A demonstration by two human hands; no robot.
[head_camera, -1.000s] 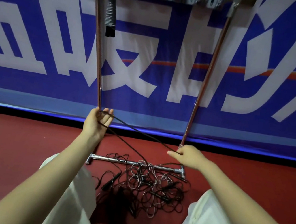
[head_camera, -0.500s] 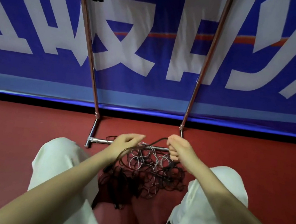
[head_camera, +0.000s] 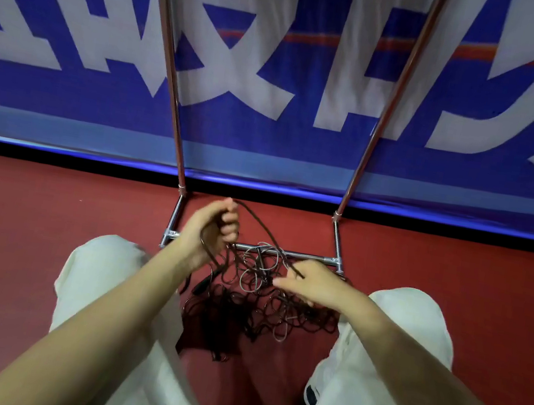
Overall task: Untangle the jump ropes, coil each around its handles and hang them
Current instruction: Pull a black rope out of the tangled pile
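Red floor (head_camera: 28, 236) below rack (head_camera: 285, 253): left hand (head_camera: 211, 232) grips dark rope (head_camera: 256, 218), right hand (head_camera: 312, 283) pinches it; pulling may tighten tangle (head_camera: 264, 306) (several ropes).

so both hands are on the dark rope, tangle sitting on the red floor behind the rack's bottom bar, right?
Not quite. The head view shows the tangle lying on the red floor in front of the bottom bar, between the person's knees. The rest holds: left hand and right hand both hold the dark rope.
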